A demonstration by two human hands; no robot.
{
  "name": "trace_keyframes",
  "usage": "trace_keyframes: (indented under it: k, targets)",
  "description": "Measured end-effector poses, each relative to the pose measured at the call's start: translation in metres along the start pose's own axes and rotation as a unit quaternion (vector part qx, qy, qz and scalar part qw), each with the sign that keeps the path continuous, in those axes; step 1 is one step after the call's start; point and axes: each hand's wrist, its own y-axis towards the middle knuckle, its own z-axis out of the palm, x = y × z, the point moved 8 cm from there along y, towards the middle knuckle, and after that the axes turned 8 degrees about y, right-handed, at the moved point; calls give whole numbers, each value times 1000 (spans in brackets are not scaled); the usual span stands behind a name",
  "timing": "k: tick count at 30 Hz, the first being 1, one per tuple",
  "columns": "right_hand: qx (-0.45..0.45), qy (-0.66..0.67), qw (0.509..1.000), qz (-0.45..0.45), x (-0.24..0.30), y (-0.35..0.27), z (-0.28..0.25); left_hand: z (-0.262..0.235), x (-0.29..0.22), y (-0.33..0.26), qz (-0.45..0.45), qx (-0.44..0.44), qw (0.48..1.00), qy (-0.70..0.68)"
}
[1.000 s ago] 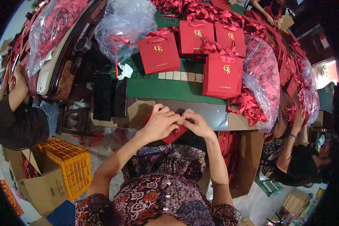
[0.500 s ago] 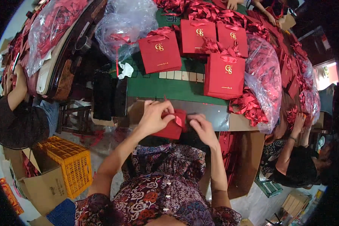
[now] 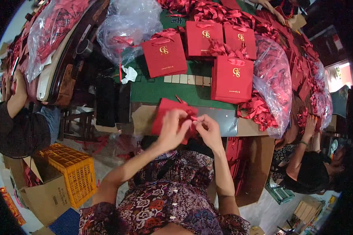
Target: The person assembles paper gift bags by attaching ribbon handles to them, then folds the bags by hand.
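A red paper gift bag [image 3: 164, 109] is held tilted at the near edge of the table, in front of my body. My left hand [image 3: 171, 128] is slightly blurred and closed at the bag's top side, its fingers bent over the ribbon there. Opposite it, my right hand [image 3: 209, 132] pinches the red ribbon [image 3: 193, 118] between thumb and forefinger. Both hands' fingertips are close together at this ribbon. Part of the bag is covered by my left hand, so the ribbon's exact shape cannot be made out.
Stacked red gift bags [image 3: 233, 80] with ribbon handles stand beyond my hands on a green table cover [image 3: 147, 88]. Clear plastic [image 3: 274, 74] wraps red ribbons at right. An open cardboard box [image 3: 259, 168] is below right, a yellow crate [image 3: 76, 172] below left. Other people work at both sides.
The bag has been lifted and turned, showing more of its face. My right hand has moved left from being apart and now pinches the ribbon; my left hand has shifted slightly nearer to me.
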Motion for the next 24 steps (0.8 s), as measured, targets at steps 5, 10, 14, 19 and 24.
trace_keyframes:
  k: [5,10,14,19,24]
  targets:
    - [-26,14,1000,-6,9,5,5,49,-5,-52,-114,113,927,-339]
    - [-70,-144,986,-38,7,3,-20,23,11,-77,-162,210,944,-198]
    - [-95,-218,970,-43,8,-4,-31,-1,32,-76,-117,175,966,-149]
    - [-131,-295,942,-95,29,-15,-24,-24,30,-54,-49,98,994,-31]
    - [-27,-257,945,-202,68,-23,19,-28,31,-39,-61,106,991,-48]
